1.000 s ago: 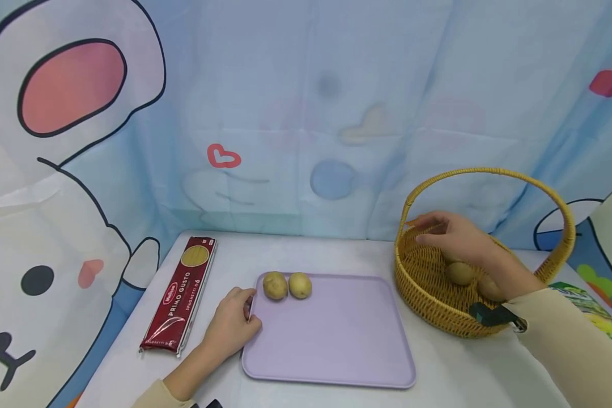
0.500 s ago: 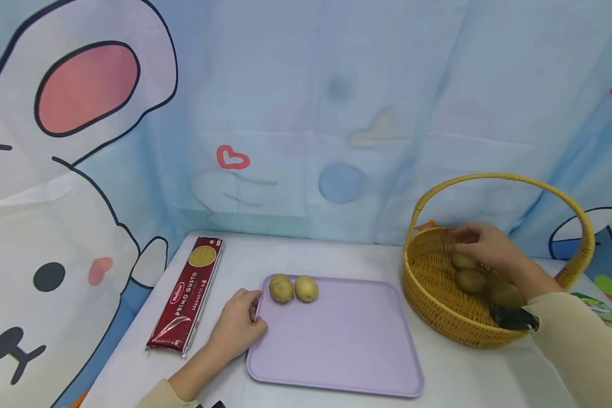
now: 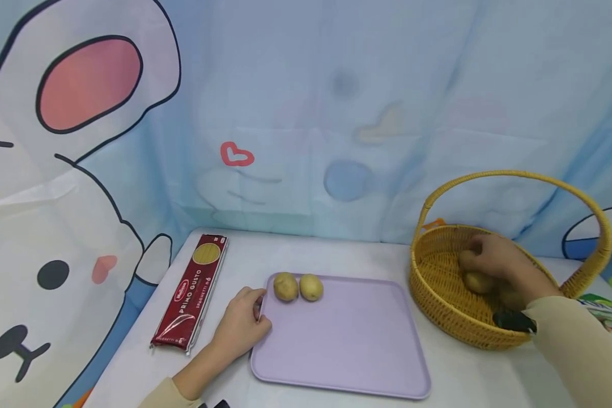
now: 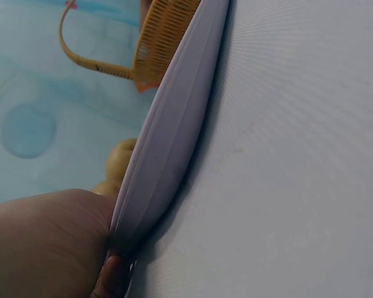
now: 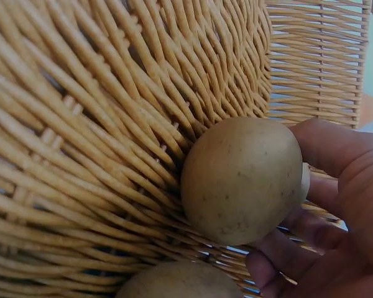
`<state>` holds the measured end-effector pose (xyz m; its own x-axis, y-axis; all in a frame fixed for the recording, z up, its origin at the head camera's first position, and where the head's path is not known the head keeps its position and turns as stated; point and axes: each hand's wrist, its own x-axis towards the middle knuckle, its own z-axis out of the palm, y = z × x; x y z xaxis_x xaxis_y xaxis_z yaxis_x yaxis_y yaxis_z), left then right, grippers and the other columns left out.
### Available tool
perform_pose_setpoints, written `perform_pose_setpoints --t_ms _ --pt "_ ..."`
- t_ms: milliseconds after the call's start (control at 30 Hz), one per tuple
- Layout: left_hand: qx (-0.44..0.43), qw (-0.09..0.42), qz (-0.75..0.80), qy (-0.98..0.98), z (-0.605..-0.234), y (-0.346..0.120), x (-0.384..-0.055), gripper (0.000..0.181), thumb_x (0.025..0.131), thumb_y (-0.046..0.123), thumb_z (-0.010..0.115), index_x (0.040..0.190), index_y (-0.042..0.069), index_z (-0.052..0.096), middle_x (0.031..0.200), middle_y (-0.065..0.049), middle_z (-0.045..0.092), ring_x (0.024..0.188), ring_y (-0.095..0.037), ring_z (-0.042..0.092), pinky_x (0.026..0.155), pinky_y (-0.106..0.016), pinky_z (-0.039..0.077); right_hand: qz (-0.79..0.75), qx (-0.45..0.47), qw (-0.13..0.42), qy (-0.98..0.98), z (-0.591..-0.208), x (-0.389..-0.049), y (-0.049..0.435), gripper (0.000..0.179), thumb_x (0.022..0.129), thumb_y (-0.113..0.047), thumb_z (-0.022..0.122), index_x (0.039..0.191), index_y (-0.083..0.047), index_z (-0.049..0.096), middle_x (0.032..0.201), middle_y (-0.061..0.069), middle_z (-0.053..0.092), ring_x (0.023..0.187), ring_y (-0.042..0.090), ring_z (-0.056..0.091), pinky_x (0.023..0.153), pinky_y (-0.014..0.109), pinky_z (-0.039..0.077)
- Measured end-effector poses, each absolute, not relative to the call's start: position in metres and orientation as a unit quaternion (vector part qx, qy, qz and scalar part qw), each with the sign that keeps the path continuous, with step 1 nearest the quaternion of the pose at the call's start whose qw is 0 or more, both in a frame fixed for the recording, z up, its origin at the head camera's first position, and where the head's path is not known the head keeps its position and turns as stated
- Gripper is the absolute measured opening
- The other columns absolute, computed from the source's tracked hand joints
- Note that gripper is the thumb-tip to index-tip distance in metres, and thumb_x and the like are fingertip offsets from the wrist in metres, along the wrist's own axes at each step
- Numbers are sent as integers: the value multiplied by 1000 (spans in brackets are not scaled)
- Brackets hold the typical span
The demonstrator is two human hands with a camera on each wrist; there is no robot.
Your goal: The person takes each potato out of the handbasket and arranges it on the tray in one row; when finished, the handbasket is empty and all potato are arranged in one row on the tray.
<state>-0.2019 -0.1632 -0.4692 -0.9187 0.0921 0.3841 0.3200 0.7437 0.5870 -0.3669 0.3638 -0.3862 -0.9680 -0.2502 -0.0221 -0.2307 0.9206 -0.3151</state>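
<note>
My left hand [image 3: 242, 323] holds the left rim of a lilac tray [image 3: 347, 340], thumb and fingers on either side of its edge. Two potatoes [image 3: 285, 286] sit side by side in the tray's far left corner. Inside the wicker basket [image 3: 443, 309] on the right, my right hand [image 3: 497, 260] reaches down with curled fingers around a potato, of which only a pale sliver [image 5: 306, 180] shows in the right wrist view. A nearer potato [image 5: 242, 180] hides most of it. Another potato [image 5: 180, 282] lies lower in that view.
A red spaghetti packet [image 3: 191, 294] lies left of the tray. The basket's tall handle [image 3: 515, 173] arches over my right forearm. A green printed package [image 3: 607, 311] lies at the far right. A patterned blue curtain [image 3: 306, 113] hangs behind the white table [image 3: 359, 258].
My right hand has moved from above the basket's far left rim to the right and down among the potatoes inside. The left hand stays at the tray's rim. The head view has shifted slightly.
</note>
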Motion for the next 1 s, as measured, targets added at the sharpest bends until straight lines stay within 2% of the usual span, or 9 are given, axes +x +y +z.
perform_pose_setpoints --t_ms 167,333,433,500,600,667,733,867,1000 --pt "-112 164 -343 -918 -469 -162 -203 52 65 3 66 117 -4 64 88 0 55 66 -5 48 55 -20 44 -174 -112 36 978 -389 -364 365 60 82 -32 74 119 11 56 108 29 59 89 40 58 68 47 48" --pt "-108 160 -342 -920 -470 -162 -203 52 66 4 66 117 -3 64 90 0 56 67 -5 48 57 -20 44 -187 -118 28 975 -386 -363 364 54 82 -29 73 117 10 58 108 29 59 91 41 57 68 45 48" --pt "-106 161 -343 -919 -470 -162 -203 52 66 4 66 118 -3 64 91 0 56 67 -5 49 56 -20 44 -278 -87 65 954 -383 -361 360 51 84 -23 71 121 7 53 116 27 54 95 39 55 69 43 49" --pt "-106 162 -343 -919 -471 -163 -203 52 66 4 66 118 -3 64 91 0 56 66 -6 49 56 -20 44 -291 -82 64 951 -379 -359 356 49 86 -23 69 123 5 53 118 26 53 97 37 54 69 41 48" --pt "-106 164 -341 -919 -471 -163 -203 52 66 3 66 118 -2 64 90 0 56 66 -6 49 55 -20 44 -265 -95 45 959 -370 -357 353 49 87 -24 66 125 5 54 119 28 54 100 42 54 74 50 49" --pt "-107 166 -340 -920 -471 -163 -203 52 66 3 67 117 -2 64 89 0 56 66 -6 48 55 -20 44 -188 -121 2 975 -363 -357 351 50 88 -29 64 122 7 57 117 30 57 101 46 55 76 53 47" --pt "-109 170 -339 -919 -472 -163 -203 52 65 3 67 117 -3 65 89 0 56 66 -5 48 55 -20 44 -169 -130 -9 977 -357 -356 348 52 90 -32 63 123 7 58 118 31 58 102 48 55 78 57 46" --pt "-113 180 -337 -917 -472 -163 -202 51 64 2 67 114 -4 65 87 -1 56 66 -6 48 57 -21 43 -175 -140 -22 974 -343 -348 336 55 91 -40 62 124 3 59 117 27 60 99 44 58 76 55 47" --pt "-115 181 -334 -918 -472 -162 -202 50 64 1 66 113 -5 65 86 -1 55 66 -5 47 58 -22 43 -183 -158 -39 970 -332 -334 321 56 85 -41 70 122 -1 60 115 22 62 98 38 59 75 53 48"
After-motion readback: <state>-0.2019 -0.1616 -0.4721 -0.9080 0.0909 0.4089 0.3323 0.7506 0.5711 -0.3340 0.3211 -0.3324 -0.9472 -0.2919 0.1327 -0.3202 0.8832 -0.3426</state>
